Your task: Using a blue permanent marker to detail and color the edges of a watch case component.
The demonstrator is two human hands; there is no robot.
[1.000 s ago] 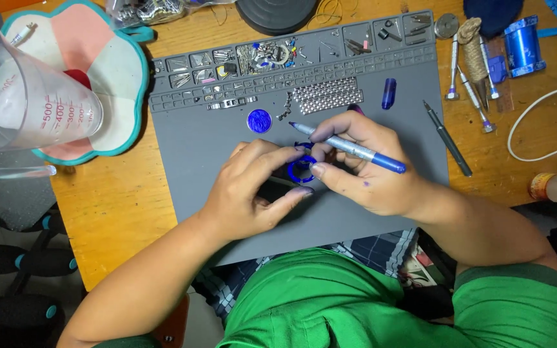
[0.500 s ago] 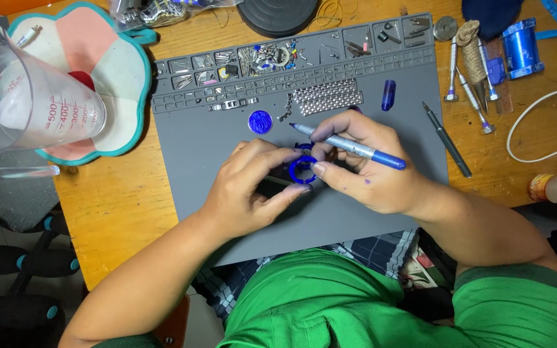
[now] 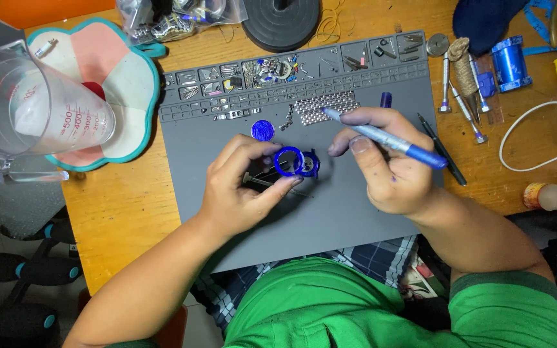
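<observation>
Fingers of the left hand point(image 3: 243, 187) are pinching a blue ring point(image 3: 288, 161) over the grey mat point(image 3: 343, 212), while the right hand point(image 3: 388, 161), gripping a blue pen point(image 3: 388, 138), is now lifting away from that ring, leaving it uncovered.

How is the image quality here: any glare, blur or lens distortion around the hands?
Head view: even light, sharp focus on the left hand and its blue ring-shaped part; soft shadows under both hands on the grey work mat; faint glare on the clear plastic measuring jug; edges bow slightly.
</observation>
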